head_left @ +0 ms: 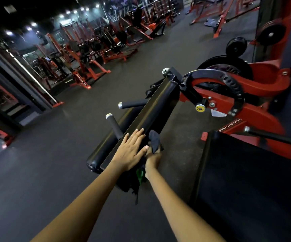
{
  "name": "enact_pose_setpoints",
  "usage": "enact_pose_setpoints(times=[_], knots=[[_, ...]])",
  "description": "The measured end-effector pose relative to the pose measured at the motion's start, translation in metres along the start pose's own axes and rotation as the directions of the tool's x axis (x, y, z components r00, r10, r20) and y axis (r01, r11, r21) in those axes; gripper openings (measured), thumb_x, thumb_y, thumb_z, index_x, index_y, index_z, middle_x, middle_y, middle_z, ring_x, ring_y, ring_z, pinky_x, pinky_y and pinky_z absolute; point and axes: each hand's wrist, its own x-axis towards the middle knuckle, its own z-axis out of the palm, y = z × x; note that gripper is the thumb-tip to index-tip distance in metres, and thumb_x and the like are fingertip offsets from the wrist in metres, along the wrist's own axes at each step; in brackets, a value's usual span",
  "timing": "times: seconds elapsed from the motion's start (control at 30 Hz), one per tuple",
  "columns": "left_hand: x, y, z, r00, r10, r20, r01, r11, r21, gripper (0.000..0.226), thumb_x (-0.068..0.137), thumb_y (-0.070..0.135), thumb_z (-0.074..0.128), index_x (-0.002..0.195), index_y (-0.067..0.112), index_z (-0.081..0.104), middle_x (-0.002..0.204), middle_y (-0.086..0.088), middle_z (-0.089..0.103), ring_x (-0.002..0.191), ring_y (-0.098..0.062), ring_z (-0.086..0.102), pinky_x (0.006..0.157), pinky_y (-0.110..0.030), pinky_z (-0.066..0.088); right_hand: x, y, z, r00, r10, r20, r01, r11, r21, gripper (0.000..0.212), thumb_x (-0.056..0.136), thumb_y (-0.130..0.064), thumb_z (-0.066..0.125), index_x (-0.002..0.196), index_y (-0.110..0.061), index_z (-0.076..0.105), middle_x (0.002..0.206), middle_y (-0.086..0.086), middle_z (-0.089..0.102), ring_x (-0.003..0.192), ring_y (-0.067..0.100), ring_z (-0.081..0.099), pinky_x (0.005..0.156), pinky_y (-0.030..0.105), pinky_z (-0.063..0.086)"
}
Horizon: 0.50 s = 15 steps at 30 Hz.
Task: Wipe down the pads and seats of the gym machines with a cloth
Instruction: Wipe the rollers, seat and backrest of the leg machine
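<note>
The left hand (129, 151) is laid flat, fingers straight, on the near end of the long black pad (141, 119), apparently to steady it. A dark cloth (154, 141) is gripped in the right hand (152, 158) against the pad's right edge for wiping.

- Dim interior; small ceiling lights (34, 24) at upper left give bright, flared spots.
- Soft sheen along the black pad (146, 112).
- Wide-angle bending at edges; distant machines blurred.
</note>
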Motion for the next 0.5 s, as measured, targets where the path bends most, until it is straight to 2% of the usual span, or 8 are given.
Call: enact_pose_setpoints(times=[0.07, 0.13, 0.2, 0.27, 0.33, 0.4, 0.43, 0.5], knots=[[0.013, 0.000, 0.001, 0.999, 0.028, 0.020, -0.027, 1.000, -0.010, 0.102, 0.075, 0.079, -0.009, 0.151, 0.015, 0.017, 0.156, 0.010, -0.002, 0.143, -0.005, -0.010, 0.119, -0.033, -0.007, -0.001, -0.003, -0.002, 0.999, 0.040, -0.016, -0.039, 0.996, 0.085, 0.046, 0.095, -0.017, 0.055, 0.139, -0.011, 0.044, 0.135, 0.008, 0.050, 0.122, 0.019, 0.049, 0.098, 0.017, 0.034], [0.024, -0.004, 0.002, 0.999, 0.033, 0.008, -0.033, 0.999, -0.041, 0.105, 0.074, 0.080, -0.014, 0.151, 0.016, 0.015, 0.157, 0.010, 0.000, 0.143, -0.004, -0.010, 0.117, -0.029, -0.009, -0.015, 0.010, -0.004, 0.997, 0.080, 0.000, -0.079, 0.984, 0.162, 0.048, 0.094, -0.013, 0.056, 0.140, -0.006, 0.042, 0.139, 0.013, 0.047, 0.127, 0.022, 0.046, 0.090, 0.007, 0.027], [0.032, -0.008, 0.001, 1.000, 0.024, 0.001, -0.024, 0.997, -0.067, 0.103, 0.075, 0.081, -0.013, 0.152, 0.018, 0.015, 0.159, 0.008, 0.004, 0.143, -0.004, -0.010, 0.117, -0.027, -0.009, -0.024, 0.016, -0.006, 0.991, 0.130, 0.036, -0.134, 0.973, 0.189, 0.049, 0.094, -0.013, 0.056, 0.139, -0.002, 0.041, 0.141, 0.015, 0.046, 0.130, 0.025, 0.044, 0.083, 0.003, 0.026], [0.038, -0.008, 0.001, 1.000, 0.019, -0.003, -0.019, 0.997, -0.080, 0.104, 0.074, 0.081, -0.012, 0.151, 0.018, 0.017, 0.160, 0.007, 0.006, 0.143, -0.004, -0.008, 0.116, -0.026, -0.008, -0.002, 0.009, -0.004, 0.981, 0.196, 0.004, -0.194, 0.965, 0.176, 0.048, 0.094, -0.016, 0.057, 0.137, 0.000, 0.043, 0.137, 0.017, 0.049, 0.129, 0.028, 0.046, 0.086, 0.010, 0.029], [0.039, -0.007, 0.001, 1.000, 0.021, -0.020, -0.023, 0.994, -0.103, 0.104, 0.075, 0.082, -0.010, 0.151, 0.018, 0.020, 0.159, 0.006, 0.009, 0.144, -0.005, -0.006, 0.116, -0.028, -0.006, 0.028, -0.002, 0.000, 0.984, 0.159, -0.084, -0.143, 0.976, 0.165, 0.048, 0.092, -0.020, 0.061, 0.134, -0.003, 0.048, 0.134, 0.021, 0.051, 0.126, 0.033, 0.048, 0.099, 0.023, 0.033], [0.038, -0.007, 0.001, 0.999, 0.008, -0.049, -0.015, 0.990, -0.143, 0.100, 0.078, 0.081, -0.004, 0.150, 0.017, 0.021, 0.159, 0.005, 0.011, 0.145, -0.006, -0.002, 0.118, -0.030, -0.003, 0.037, -0.008, 0.007, 0.989, 0.097, -0.108, -0.089, 0.993, 0.081, 0.049, 0.089, -0.028, 0.063, 0.133, -0.009, 0.051, 0.132, 0.022, 0.052, 0.124, 0.034, 0.050, 0.105, 0.039, 0.036], [0.037, -0.008, 0.001, 0.998, -0.007, -0.070, -0.005, 0.987, -0.160, 0.098, 0.079, 0.080, -0.001, 0.150, 0.017, 0.022, 0.159, 0.005, 0.013, 0.145, -0.007, -0.001, 0.118, -0.032, -0.001, 0.030, -0.006, 0.008, 0.994, 0.059, -0.093, -0.055, 0.997, 0.053, 0.050, 0.089, -0.029, 0.063, 0.134, -0.010, 0.050, 0.131, 0.020, 0.052, 0.123, 0.032, 0.050, 0.105, 0.039, 0.036], [0.037, -0.009, 0.001, 0.995, -0.031, -0.095, 0.014, 0.984, -0.177, 0.094, 0.081, 0.080, 0.004, 0.150, 0.018, 0.021, 0.159, 0.004, 0.013, 0.146, -0.008, 0.000, 0.120, -0.034, 0.000, 0.002, 0.002, 0.002, 1.000, 0.014, -0.024, -0.012, 0.998, 0.058, 0.053, 0.092, -0.027, 0.060, 0.139, -0.009, 0.046, 0.130, 0.011, 0.049, 0.122, 0.025, 0.047, 0.101, 0.020, 0.031]])
